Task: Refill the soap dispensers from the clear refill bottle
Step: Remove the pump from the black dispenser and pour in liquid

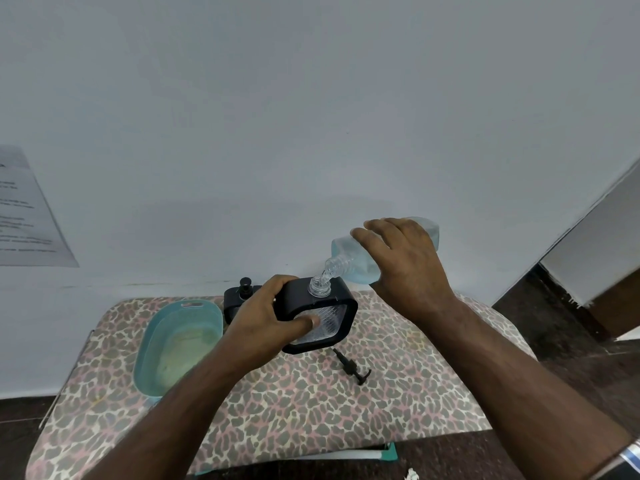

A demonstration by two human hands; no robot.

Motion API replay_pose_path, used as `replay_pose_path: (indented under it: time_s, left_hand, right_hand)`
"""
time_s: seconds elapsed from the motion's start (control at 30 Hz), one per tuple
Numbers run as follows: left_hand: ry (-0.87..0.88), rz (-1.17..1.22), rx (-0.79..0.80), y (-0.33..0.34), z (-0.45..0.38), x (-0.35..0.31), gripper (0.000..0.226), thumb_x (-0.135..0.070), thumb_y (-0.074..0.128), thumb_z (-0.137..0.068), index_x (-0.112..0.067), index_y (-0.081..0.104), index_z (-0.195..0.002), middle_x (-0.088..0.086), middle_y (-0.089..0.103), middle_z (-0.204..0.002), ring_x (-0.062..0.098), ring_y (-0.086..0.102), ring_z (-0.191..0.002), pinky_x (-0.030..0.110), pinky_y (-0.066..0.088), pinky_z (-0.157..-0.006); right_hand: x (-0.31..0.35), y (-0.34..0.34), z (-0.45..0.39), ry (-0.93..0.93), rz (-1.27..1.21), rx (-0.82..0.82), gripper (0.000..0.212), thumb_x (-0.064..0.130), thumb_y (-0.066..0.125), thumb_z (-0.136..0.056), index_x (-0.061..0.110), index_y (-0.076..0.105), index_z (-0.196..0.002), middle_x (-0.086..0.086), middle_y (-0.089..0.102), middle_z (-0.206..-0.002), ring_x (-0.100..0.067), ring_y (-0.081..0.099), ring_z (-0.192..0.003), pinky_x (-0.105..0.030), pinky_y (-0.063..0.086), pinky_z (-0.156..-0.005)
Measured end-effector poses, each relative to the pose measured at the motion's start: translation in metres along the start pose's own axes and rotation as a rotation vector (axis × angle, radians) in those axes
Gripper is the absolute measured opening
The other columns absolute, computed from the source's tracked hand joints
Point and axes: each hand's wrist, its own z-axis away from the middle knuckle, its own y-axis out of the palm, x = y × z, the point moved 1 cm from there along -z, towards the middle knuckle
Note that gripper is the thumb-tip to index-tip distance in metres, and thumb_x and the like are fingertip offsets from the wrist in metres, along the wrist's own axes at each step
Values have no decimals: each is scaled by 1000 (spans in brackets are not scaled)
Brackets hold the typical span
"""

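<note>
My left hand (268, 318) grips a square black-framed soap dispenser (332, 317) with a clear ribbed body, held just above the table and tilted, its threaded neck uncapped. My right hand (403, 263) grips the clear refill bottle (346, 254) of pale blue liquid, tipped down to the left. A thin stream runs from its mouth into the dispenser's neck. The removed black pump head (351, 367) lies on the table just in front of the dispenser. A second black dispenser (239, 299) with its pump on stands behind my left hand, partly hidden.
A teal oval basin (152, 348) holding cloudy water sits at the left of the leopard-print table (311, 417). The table stands against a pale wall with a printed sheet (24, 216) taped at the left. Dark floor lies to the right.
</note>
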Motion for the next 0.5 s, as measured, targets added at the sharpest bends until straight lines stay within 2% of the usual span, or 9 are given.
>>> replay_pose_path:
  time_s: [0.23, 0.5]
  left_hand:
    - [2, 2, 8, -1, -2, -1, 47, -23, 87, -78, -40, 62, -114, -7, 75, -106, 8, 74, -96, 41, 64, -88]
    - [5, -34, 0, -1, 0, -3, 46, -20, 87, -80, -41, 61, -112, -7, 75, -105, 5, 73, -92, 38, 65, -84]
  right_hand:
    - [0, -2, -3, -3, -1, -5, 60, 13, 83, -75, 20, 56, -129, -12, 67, -128, -35, 61, -118, -54, 46, -100]
    - [0, -4, -3, -8, 5, -7, 62, 10, 82, -75, 20, 54, -129, -13, 66, -128, -35, 61, -117, -55, 45, -100]
